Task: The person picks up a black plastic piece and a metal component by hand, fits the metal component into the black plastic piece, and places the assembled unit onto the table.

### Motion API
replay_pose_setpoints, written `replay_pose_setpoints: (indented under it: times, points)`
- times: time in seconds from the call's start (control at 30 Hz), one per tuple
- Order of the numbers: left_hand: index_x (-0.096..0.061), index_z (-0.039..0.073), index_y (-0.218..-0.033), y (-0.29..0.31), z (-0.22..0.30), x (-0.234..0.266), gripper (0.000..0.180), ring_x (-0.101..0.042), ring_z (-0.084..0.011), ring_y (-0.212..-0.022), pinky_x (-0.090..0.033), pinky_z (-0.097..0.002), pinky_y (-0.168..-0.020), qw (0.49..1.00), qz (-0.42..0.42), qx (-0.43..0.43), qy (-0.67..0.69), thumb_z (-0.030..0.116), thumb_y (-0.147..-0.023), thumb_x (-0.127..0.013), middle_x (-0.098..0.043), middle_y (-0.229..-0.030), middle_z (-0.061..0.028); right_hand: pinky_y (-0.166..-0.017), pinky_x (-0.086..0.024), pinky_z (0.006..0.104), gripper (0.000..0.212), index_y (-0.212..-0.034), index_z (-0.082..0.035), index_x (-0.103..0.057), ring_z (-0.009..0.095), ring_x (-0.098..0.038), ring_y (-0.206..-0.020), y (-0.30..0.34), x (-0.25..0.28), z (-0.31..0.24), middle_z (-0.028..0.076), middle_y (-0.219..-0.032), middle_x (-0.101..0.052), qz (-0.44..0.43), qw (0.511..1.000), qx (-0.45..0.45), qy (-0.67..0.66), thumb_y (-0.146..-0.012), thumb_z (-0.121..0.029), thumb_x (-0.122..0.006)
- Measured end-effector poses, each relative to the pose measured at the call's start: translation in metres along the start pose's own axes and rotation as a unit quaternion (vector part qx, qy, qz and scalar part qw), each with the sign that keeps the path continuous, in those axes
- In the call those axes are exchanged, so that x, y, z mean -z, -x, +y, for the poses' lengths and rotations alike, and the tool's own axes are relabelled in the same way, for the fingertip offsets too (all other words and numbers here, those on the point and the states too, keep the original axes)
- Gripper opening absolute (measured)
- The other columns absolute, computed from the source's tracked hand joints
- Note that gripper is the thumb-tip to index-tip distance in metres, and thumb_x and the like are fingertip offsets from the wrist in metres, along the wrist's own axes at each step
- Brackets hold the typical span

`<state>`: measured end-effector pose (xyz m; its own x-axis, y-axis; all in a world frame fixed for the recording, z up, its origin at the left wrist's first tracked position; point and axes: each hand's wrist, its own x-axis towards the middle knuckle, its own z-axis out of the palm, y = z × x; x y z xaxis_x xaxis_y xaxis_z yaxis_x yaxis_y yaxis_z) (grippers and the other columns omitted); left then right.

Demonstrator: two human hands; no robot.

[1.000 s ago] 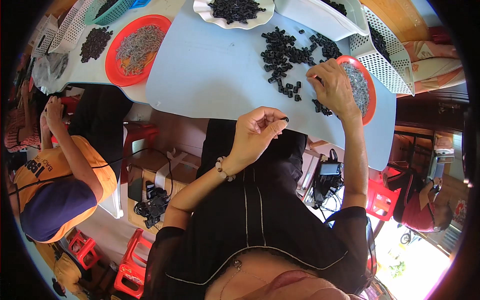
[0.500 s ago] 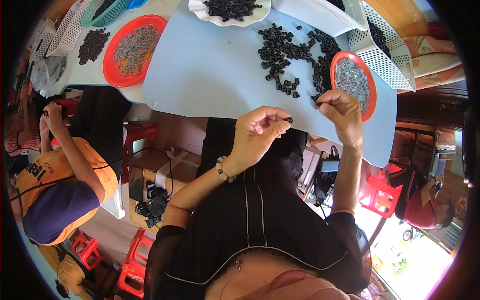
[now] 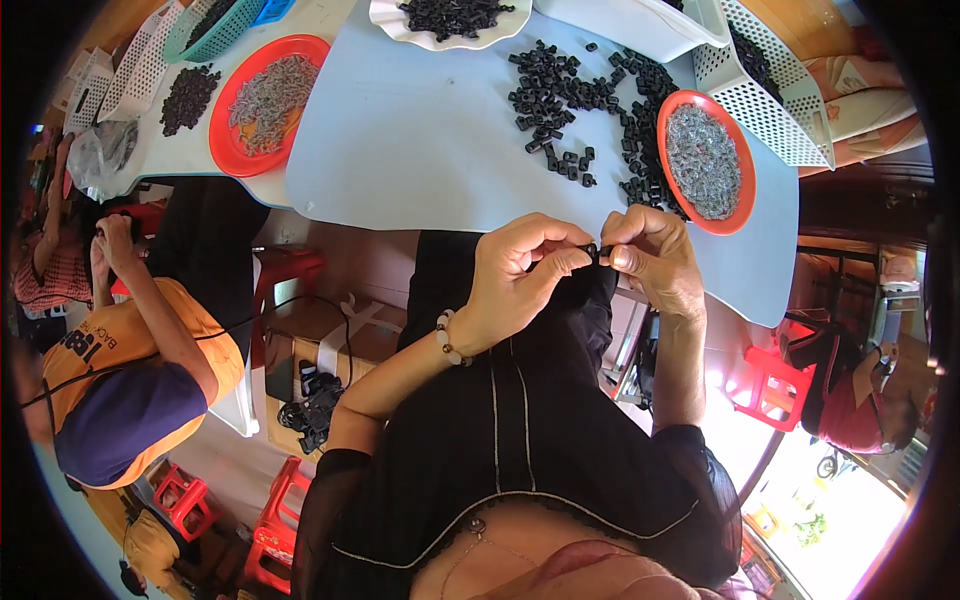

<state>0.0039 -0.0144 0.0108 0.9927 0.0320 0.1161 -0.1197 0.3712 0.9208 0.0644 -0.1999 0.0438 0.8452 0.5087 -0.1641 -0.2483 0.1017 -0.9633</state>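
Observation:
My left hand (image 3: 522, 268) is closed, pinching a small black plastic part (image 3: 590, 251) between thumb and forefinger. Close against it, my right hand (image 3: 655, 258) pinches another small black part (image 3: 605, 254). The two parts meet or nearly meet just off the table's front edge; their exact contact is too small to tell. Beyond the hands, loose black plastic parts (image 3: 560, 95) are strewn over the pale blue tabletop (image 3: 410, 140). A red plate (image 3: 748, 190) of small clear pieces (image 3: 704, 160) lies on the right, beside more black parts.
A white scalloped dish (image 3: 515, 30) of black parts, a white bin (image 3: 640, 35) and a perforated white basket (image 3: 800, 110) stand at the back. Left is another red plate (image 3: 225, 140) of greyish pieces. A person in orange and navy (image 3: 130, 400) sits at left; red stools (image 3: 770, 390) stand around.
My right hand has come from the edge of the black pile toward my left hand, bringing its part up to the left one. The left hand has moved slightly rightward.

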Motion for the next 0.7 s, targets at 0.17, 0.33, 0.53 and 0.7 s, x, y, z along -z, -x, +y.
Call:
replay_pose_setpoints:
  times: [0.17,0.33,0.53,0.7]
  points:
    - [-0.069,-0.002,-0.095,0.0007,-0.0019,0.0013,0.009,-0.064,-0.0107,-0.073,-0.052,-0.0232,-0.066,0.998,0.007,-0.024,-0.053,-0.001,-0.086,-0.070,-0.067,-0.085,-0.0078,-0.057,-0.041,0.0212,0.027,-0.083,0.000,-0.063,0.010,-0.055,-0.067,-0.0006,-0.0005,-0.0042,0.007,-0.077,-0.061,-0.011,0.999,-0.047,0.001,-0.077,-0.017,-0.083]
    - [-0.069,-0.001,-0.094,0.0015,-0.0030,0.0034,0.009,-0.064,-0.0107,-0.072,-0.051,-0.0233,-0.065,0.996,0.006,-0.035,-0.087,0.000,-0.085,-0.071,-0.067,-0.083,-0.0073,-0.058,-0.042,0.0217,0.026,-0.081,0.001,-0.063,0.011,-0.056,-0.067,-0.0009,0.0012,-0.0042,0.007,-0.077,-0.060,-0.018,0.998,-0.066,0.002,-0.076,-0.015,-0.083]
    - [-0.069,-0.002,-0.096,0.0029,-0.0024,0.0020,0.009,-0.064,-0.0107,-0.073,-0.051,-0.0235,-0.066,1.000,0.007,0.003,-0.017,0.000,-0.087,-0.070,-0.066,-0.085,-0.0072,-0.055,-0.039,0.0211,0.027,-0.079,0.000,-0.064,0.009,-0.053,-0.065,-0.0016,0.0008,-0.0054,0.007,-0.074,-0.060,-0.022,0.999,-0.031,-0.010,-0.076,-0.018,-0.084]
    - [-0.068,-0.003,-0.096,0.0027,-0.0036,0.0028,0.009,-0.064,-0.0109,-0.074,-0.052,-0.0238,-0.066,1.000,0.001,-0.007,-0.024,0.000,-0.088,-0.069,-0.066,-0.086,-0.0072,-0.053,-0.036,0.0211,0.025,-0.077,-0.001,-0.064,0.008,-0.052,-0.064,-0.0023,0.0000,-0.0059,0.007,-0.074,-0.061,-0.022,0.998,-0.047,0.030,-0.076,-0.018,-0.083]
